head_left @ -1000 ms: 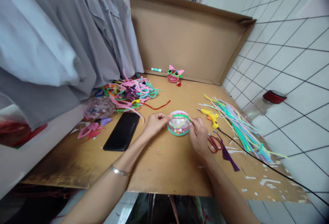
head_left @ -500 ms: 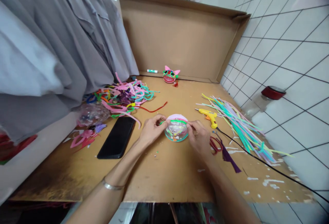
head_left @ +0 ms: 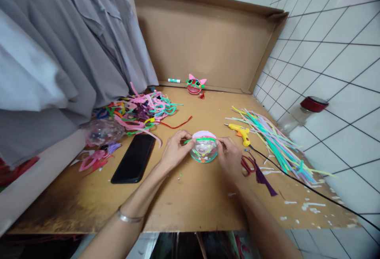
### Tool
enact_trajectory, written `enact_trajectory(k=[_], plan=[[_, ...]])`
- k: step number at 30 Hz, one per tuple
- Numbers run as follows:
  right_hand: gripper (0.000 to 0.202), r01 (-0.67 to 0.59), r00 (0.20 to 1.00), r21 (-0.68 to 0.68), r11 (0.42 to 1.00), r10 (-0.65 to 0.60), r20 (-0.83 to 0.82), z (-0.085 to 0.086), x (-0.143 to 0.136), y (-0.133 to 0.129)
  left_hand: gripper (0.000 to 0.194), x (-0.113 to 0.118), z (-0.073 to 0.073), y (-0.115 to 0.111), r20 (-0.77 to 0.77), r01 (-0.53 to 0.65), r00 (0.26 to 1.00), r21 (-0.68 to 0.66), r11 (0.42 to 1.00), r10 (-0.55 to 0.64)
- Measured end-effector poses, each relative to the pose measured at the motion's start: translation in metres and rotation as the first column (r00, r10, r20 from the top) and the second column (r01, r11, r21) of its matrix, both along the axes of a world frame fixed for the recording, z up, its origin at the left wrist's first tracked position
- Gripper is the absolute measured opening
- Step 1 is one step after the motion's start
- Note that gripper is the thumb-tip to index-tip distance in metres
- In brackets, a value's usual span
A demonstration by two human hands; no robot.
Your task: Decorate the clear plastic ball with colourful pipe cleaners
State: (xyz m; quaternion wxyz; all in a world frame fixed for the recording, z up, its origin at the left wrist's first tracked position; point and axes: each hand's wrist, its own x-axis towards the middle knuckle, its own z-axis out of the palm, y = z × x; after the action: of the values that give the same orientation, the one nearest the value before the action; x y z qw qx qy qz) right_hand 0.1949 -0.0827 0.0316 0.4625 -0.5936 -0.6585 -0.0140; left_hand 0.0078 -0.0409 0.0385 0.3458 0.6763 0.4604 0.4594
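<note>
A clear round dome (head_left: 204,154) with a pale pink top and a teal lower rim stands on the table between my hands. Across it runs a green pipe cleaner (head_left: 204,139). My left hand (head_left: 177,148) pinches the green strip at the dome's left side, where a short green end sticks out. At the right side, my right hand (head_left: 229,155) has its thumb and finger closed on the strip's other end. Right of the dome are a yellow glue gun (head_left: 242,132), red-handled scissors (head_left: 248,165) and a purple tassel (head_left: 265,180).
A black phone (head_left: 134,159) and a tangled pipe cleaner pile (head_left: 145,108) lie left. Straight pipe cleaners (head_left: 274,142) and a red-lidded jar (head_left: 304,112) are right. A finished mask-like figure (head_left: 194,84) and a glue stick (head_left: 174,80) stand by the cardboard (head_left: 202,37). Grey cloth (head_left: 71,53) hangs left.
The view has shifted slightly. Both hands keep nearly the same pose at the dome, and no object has visibly been moved.
</note>
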Motion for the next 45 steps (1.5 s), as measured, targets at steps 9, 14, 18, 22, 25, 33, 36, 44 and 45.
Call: enact_trajectory(k=[9, 14, 18, 22, 25, 33, 36, 44, 45], plan=[[0.018, -0.089, 0.996, 0.005, 0.996, 0.089, 0.014, -0.005, 0.0, 0.001, 0.016, 0.0, -0.003, 0.005, 0.248, 0.062, 0.968, -0.106, 0.992, -0.034], [0.016, -0.115, 0.993, 0.006, 0.993, 0.115, -0.004, -0.007, -0.002, 0.0, 0.019, -0.002, -0.006, 0.007, 0.345, 0.128, 0.935, -0.097, 0.987, -0.087], [0.015, -0.152, 0.988, -0.007, 0.988, 0.152, -0.027, -0.006, -0.005, -0.003, 0.015, -0.003, -0.004, 0.004, 0.307, 0.207, 0.931, 0.008, 0.978, -0.199], [0.014, -0.179, 0.983, -0.004, 0.984, 0.179, -0.026, 0.0, -0.009, -0.007, 0.025, -0.003, -0.001, 0.002, 0.157, 0.236, 0.955, 0.1, 0.967, -0.25], [0.014, -0.173, 0.984, 0.001, 0.985, 0.173, -0.03, 0.004, -0.011, -0.008, 0.03, -0.003, 0.001, 0.002, 0.066, 0.223, 0.97, 0.122, 0.967, -0.232], [0.014, -0.192, 0.973, 0.006, 0.981, 0.191, -0.128, 0.005, -0.016, -0.003, 0.019, 0.01, 0.008, -0.011, 0.062, 0.035, 0.997, 0.095, 0.995, -0.041], [0.015, -0.206, 0.965, 0.024, 0.978, 0.207, -0.162, 0.002, -0.021, -0.002, 0.022, 0.02, 0.008, -0.014, 0.067, -0.108, 0.993, 0.09, 0.99, 0.102], [0.017, -0.355, 0.875, -0.039, 0.934, 0.317, -0.365, 0.002, -0.013, 0.003, 0.028, 0.015, 0.01, -0.002, 0.048, -0.073, 0.996, 0.03, 0.997, 0.071], [0.016, -0.361, 0.852, -0.063, 0.93, 0.301, -0.429, 0.002, -0.01, 0.005, 0.029, 0.014, 0.011, 0.001, 0.05, -0.072, 0.996, 0.005, 0.997, 0.072]])
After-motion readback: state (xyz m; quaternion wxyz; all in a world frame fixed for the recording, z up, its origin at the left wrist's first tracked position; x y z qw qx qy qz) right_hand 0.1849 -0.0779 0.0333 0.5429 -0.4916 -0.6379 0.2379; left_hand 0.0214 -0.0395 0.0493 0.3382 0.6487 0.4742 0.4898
